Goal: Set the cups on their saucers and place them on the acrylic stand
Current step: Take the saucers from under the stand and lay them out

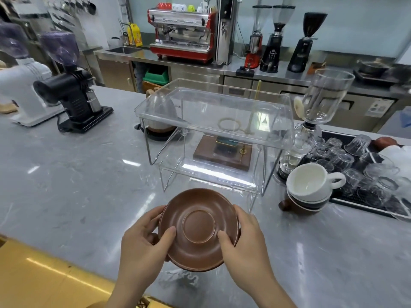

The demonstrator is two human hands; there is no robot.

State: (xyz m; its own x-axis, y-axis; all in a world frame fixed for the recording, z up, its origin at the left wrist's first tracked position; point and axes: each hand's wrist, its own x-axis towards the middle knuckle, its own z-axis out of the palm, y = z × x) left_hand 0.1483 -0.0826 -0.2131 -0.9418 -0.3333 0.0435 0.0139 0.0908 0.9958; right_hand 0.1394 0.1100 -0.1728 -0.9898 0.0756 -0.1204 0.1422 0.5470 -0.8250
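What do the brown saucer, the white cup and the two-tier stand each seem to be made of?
Brown saucer: likely glazed ceramic, with a satin sheen and a raised centre ring. White cup: probably glossy glazed ceramic or porcelain, opaque. Stand: clear acrylic shelves, see-through with glare, on thin metal-looking legs.

Bright overhead light glares off the counter (66, 174) — edges bend, blur slightly.
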